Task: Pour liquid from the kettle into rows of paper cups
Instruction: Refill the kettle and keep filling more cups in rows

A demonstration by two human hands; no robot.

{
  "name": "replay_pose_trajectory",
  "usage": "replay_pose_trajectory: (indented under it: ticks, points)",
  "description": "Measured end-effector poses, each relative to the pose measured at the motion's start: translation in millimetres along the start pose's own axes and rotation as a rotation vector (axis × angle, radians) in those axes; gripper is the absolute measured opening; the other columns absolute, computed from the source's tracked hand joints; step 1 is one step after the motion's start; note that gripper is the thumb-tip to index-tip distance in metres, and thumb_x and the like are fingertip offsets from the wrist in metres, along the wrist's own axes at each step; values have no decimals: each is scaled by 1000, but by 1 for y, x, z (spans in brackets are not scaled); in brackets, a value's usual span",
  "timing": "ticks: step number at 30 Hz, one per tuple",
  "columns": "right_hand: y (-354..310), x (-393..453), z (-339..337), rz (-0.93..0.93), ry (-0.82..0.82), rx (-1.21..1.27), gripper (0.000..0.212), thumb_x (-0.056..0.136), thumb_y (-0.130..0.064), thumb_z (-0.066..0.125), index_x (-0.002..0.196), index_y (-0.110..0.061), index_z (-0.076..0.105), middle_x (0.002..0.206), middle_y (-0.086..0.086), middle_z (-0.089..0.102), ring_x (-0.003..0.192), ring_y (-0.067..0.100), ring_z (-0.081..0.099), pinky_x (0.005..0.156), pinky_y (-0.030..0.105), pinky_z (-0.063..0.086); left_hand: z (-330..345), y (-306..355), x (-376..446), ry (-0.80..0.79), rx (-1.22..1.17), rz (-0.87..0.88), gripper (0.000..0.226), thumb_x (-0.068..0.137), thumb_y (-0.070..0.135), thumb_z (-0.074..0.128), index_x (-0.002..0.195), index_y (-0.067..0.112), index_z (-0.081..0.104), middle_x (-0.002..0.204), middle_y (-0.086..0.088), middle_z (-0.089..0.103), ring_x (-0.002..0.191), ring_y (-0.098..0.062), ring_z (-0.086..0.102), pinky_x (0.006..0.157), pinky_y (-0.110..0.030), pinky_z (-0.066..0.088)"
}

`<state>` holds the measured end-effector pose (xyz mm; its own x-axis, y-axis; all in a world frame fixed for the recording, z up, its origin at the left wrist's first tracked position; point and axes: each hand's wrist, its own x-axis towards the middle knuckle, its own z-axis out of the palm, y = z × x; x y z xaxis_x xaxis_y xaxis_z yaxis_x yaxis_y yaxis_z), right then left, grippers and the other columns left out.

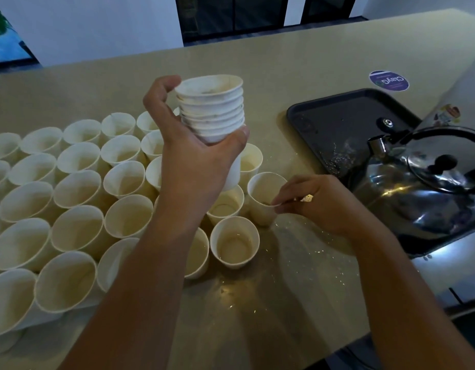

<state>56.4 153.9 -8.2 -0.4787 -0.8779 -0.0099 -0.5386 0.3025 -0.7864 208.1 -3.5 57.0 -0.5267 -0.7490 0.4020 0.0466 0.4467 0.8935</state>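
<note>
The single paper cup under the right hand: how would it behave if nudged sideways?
The cup looks nearly empty and thin-walled, so it probably slides or tips easily. The right hand pinches its rim, which would likely flex. The countertop looks wet, so it may skid.

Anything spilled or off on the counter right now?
Yes: droplets glisten on the counter around the right hand and on the black tray, so liquid looks splashed. The stacked cups in the left hand look stained.

A beige countertop [284,62] carries rows of white paper cups [79,198] on the left, a dark tray [337,124] on the right (wet with droplets), a round purple sticker [389,80] farther right, and scattered droplets near the cups.
</note>
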Motion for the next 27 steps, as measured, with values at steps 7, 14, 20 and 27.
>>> replay_pose_trajectory:
  ticks: [7, 14, 20, 27]
  points:
    - [-13, -8, -20, 64, -60, -107, 47, 69, -43, 83, 111, -55, 65, 123, -26, 59, 97, -3, 60, 82, 19, 50, 1, 3, -5, -126, 19, -73, 91, 79, 26, 83, 149, 33, 26, 133, 15, 45, 109, 5, 55, 76, -9, 51]
    - [-52, -12, -47, -159, 253, 326, 89, 84, -43, 75, 156, -28, 24, 137, -1, 59, 118, 11, 63, 93, 34, 56, 29, 27, 4, -364, 72, -22, 91, 81, 42, 79, 154, 31, 26, 140, 16, 47, 117, 6, 50, 92, -8, 47]
    - [-64, -6, -86, -194, 251, 327, 111, 79, -21, 79, 160, -22, 5, 139, 8, 58, 120, 17, 64, 98, 40, 55, 61, 45, 24, -402, -49, 33, 82, 86, 37, 76, 150, 28, 26, 131, 15, 53, 110, 16, 53, 82, -5, 47]
    - [-39, 26, -112, -33, 315, 109, 99, 71, -43, 87, 152, -32, 32, 142, -3, 45, 124, 18, 55, 93, 43, 58, 96, 31, 40, -582, 129, 71, 81, 85, 25, 78, 151, 30, 30, 141, 7, 54, 121, -3, 52, 91, -10, 43]
